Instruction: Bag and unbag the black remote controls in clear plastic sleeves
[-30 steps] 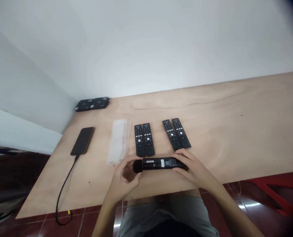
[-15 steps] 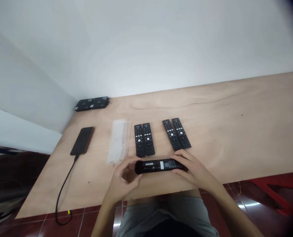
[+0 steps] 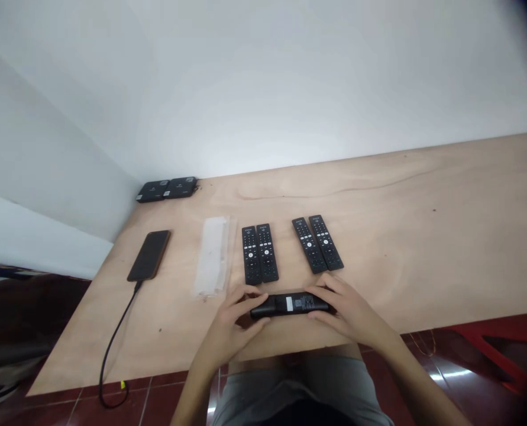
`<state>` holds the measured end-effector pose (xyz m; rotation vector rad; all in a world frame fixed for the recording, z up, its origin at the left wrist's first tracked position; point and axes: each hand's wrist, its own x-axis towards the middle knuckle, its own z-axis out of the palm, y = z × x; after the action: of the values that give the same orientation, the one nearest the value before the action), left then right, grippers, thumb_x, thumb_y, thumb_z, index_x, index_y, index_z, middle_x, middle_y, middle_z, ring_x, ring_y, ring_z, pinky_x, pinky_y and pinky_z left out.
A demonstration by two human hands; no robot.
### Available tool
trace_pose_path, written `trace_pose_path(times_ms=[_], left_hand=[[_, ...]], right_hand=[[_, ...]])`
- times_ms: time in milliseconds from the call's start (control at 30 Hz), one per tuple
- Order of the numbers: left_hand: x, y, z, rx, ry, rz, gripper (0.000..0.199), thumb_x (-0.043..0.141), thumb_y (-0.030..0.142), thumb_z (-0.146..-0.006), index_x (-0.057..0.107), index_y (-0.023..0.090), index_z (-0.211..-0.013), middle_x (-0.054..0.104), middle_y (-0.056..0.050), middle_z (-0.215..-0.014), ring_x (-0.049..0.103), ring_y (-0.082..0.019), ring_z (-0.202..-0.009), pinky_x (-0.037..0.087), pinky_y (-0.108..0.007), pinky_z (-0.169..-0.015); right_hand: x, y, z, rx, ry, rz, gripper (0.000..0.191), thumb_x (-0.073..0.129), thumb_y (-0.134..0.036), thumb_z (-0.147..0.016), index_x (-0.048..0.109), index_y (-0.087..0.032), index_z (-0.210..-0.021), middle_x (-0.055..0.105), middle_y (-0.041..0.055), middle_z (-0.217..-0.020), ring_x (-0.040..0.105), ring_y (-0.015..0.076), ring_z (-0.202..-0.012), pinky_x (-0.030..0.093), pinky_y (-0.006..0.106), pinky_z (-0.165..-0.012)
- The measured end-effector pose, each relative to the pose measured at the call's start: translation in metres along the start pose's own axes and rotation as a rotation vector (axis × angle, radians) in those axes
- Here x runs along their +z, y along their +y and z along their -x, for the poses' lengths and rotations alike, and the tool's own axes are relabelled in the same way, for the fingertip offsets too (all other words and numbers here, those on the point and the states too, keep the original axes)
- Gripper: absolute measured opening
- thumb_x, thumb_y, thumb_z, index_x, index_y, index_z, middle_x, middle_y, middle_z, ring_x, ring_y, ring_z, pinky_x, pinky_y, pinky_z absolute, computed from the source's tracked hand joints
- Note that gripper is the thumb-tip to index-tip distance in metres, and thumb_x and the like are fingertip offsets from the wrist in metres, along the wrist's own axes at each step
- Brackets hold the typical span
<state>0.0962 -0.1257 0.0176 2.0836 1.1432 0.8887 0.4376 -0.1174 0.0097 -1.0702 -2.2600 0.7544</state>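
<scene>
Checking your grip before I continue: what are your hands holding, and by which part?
Both hands hold a black remote control, its back facing up: the left hand at one end, the right hand at the other end.

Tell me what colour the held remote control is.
Black plastic remote control, shown best in the head view.

Left hand (image 3: pixel 234 322) cupped, fingers (image 3: pixel 245 291) curled; right hand (image 3: pixel 347 310) likewise; forearms angled inward.
</scene>
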Motion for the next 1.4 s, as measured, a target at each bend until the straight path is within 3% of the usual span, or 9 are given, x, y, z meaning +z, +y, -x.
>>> trace_pose_path(times_ms=[500, 800, 967, 1033, 1067, 1133, 1233, 1300, 1400], left_hand=[[0.003, 0.005, -0.006, 0.057, -0.107, -0.042, 0.045, 0.074, 0.023, -0.106, 0.073, 0.035, -0.149, 0.073, -0.012, -0.133, 0.071, -0.03, -0.125, 0.063, -0.048, -0.107], [0.005, 0.008, -0.004, 0.022, -0.088, -0.081, 0.042, 0.072, 0.026, -0.108, 0.072, 0.032, -0.149, 0.074, -0.013, -0.137, 0.07, -0.031, -0.129, 0.062, -0.049, -0.109], [0.009, 0.006, 0.001, -0.062, -0.017, -0.002, 0.035, 0.074, 0.03, -0.107, 0.075, 0.031, -0.142, 0.078, -0.01, -0.137, 0.074, -0.029, -0.128, 0.061, -0.049, -0.112], [0.009, 0.005, 0.002, -0.097, 0.007, 0.038, 0.036, 0.075, 0.031, -0.106, 0.075, 0.031, -0.142, 0.079, -0.009, -0.139, 0.075, -0.029, -0.129, 0.061, -0.049, -0.113], [0.009, 0.005, 0.002, -0.124, 0.021, 0.059, 0.035, 0.075, 0.032, -0.106, 0.076, 0.031, -0.141, 0.079, -0.009, -0.139, 0.076, -0.029, -0.127, 0.062, -0.048, -0.111], [0.01, 0.006, 0.001, -0.202, 0.056, 0.113, 0.032, 0.074, 0.033, -0.106, 0.079, 0.03, -0.138, 0.081, -0.008, -0.135, 0.078, -0.027, -0.119, 0.065, -0.043, -0.104], [0.014, 0.01, -0.001, -0.313, 0.17, 0.246, 0.03, 0.077, 0.039, -0.104, 0.082, 0.026, -0.13, 0.085, -0.008, -0.114, 0.08, -0.024, -0.1, 0.067, -0.037, -0.091], [0.022, 0.014, -0.004, -0.364, 0.248, 0.354, 0.031, 0.08, 0.041, -0.101, 0.083, 0.023, -0.125, 0.085, -0.007, -0.103, 0.08, -0.023, -0.092, 0.067, -0.034, -0.084], [0.038, 0.022, -0.015, -0.398, 0.316, 0.477, 0.035, 0.084, 0.042, -0.097, 0.081, 0.022, -0.126, 0.086, -0.008, -0.103, 0.082, -0.023, -0.09, 0.068, -0.033, -0.079]], right_hand=[[0.001, -0.001, -0.002, -0.036, -0.011, 0.079, 0.041, 0.072, -0.04, -0.109, 0.068, -0.027, -0.148, 0.069, 0.0129, -0.123, 0.066, 0.033, -0.112, 0.062, 0.05, -0.098], [0.004, -0.002, 0.001, -0.042, 0.029, 0.101, 0.043, 0.07, -0.036, -0.112, 0.064, -0.026, -0.153, 0.071, 0.0135, -0.129, 0.068, 0.0326, -0.119, 0.062, 0.051, -0.105], [0.01, -0.001, -0.002, -0.003, 0.139, 0.069, 0.019, 0.062, -0.03, -0.115, 0.076, -0.024, -0.126, 0.075, 0.0092, -0.111, 0.073, 0.0279, -0.1, 0.065, 0.043, -0.092], [0.012, -0.002, 0.0, 0.019, 0.17, 0.073, 0.022, 0.057, -0.028, -0.117, 0.078, -0.024, -0.113, 0.076, 0.0078, -0.1, 0.074, 0.0259, -0.09, 0.066, 0.04, -0.085], [0.012, -0.003, 0.002, 0.025, 0.181, 0.079, 0.023, 0.057, -0.028, -0.117, 0.079, -0.024, -0.114, 0.078, 0.0081, -0.101, 0.076, 0.026, -0.091, 0.067, 0.041, -0.086], [0.013, -0.005, 0.008, 0.013, 0.18, 0.106, 0.023, 0.062, -0.031, -0.115, 0.076, -0.025, -0.132, 0.082, 0.0108, -0.12, 0.079, 0.0294, -0.109, 0.068, 0.046, -0.098], [0.015, -0.011, 0.023, -0.043, 0.11, 0.16, 0.061, 0.073, -0.037, -0.109, 0.055, -0.029, -0.167, 0.072, 0.0136, -0.154, 0.071, 0.0352, -0.138, 0.063, 0.055, -0.115], [0.018, -0.015, 0.033, -0.071, 0.091, 0.184, 0.07, 0.075, -0.034, -0.108, 0.048, -0.031, -0.172, 0.072, 0.0143, -0.153, 0.072, 0.0355, -0.138, 0.064, 0.056, -0.114], [0.025, -0.02, 0.046, -0.084, 0.185, 0.206, 0.072, 0.073, -0.022, -0.106, 0.048, -0.028, -0.173, 0.078, 0.0155, -0.14, 0.078, 0.035, -0.127, 0.069, 0.053, -0.106]])
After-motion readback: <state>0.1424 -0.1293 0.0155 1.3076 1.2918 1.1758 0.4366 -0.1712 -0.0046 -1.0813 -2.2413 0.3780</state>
